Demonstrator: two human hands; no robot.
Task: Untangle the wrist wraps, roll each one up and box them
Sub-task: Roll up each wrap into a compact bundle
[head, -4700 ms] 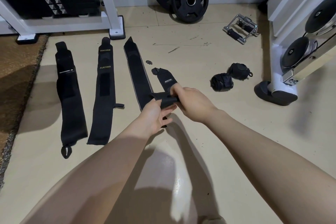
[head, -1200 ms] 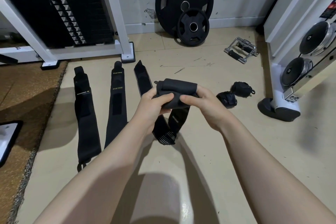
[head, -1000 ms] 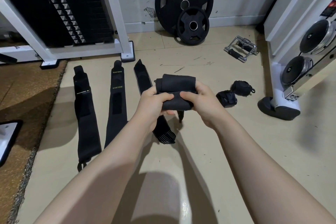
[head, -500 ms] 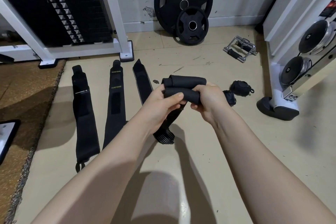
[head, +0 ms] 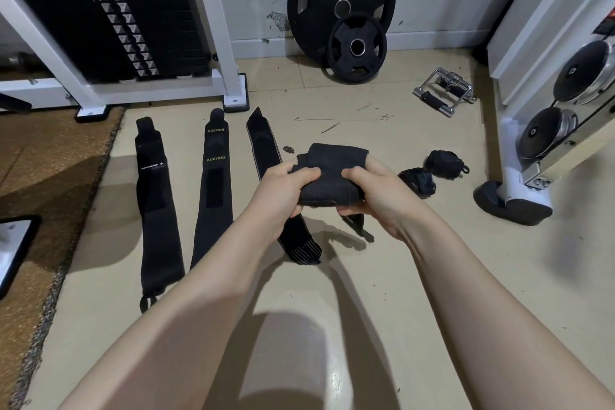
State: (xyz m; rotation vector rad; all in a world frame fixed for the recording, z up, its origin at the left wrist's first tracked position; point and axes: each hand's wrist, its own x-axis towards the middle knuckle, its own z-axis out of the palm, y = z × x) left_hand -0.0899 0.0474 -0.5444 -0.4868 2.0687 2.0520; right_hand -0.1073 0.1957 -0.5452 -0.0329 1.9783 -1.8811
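- Three flat wraps (head: 213, 190) laid side by side on floor, left of hands.
- Half-rolled wrap (head: 329, 176) held above floor; left hand (head: 283, 190) and right hand (head: 379, 193) both curled round it, tail dangling.
- Two rolled wraps (head: 432, 170) on floor, just right.

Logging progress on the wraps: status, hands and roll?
Left hand and right hand both grip the half-rolled wrap, tail dangling. Three flat wraps left, two rolled wraps right. No box visible.
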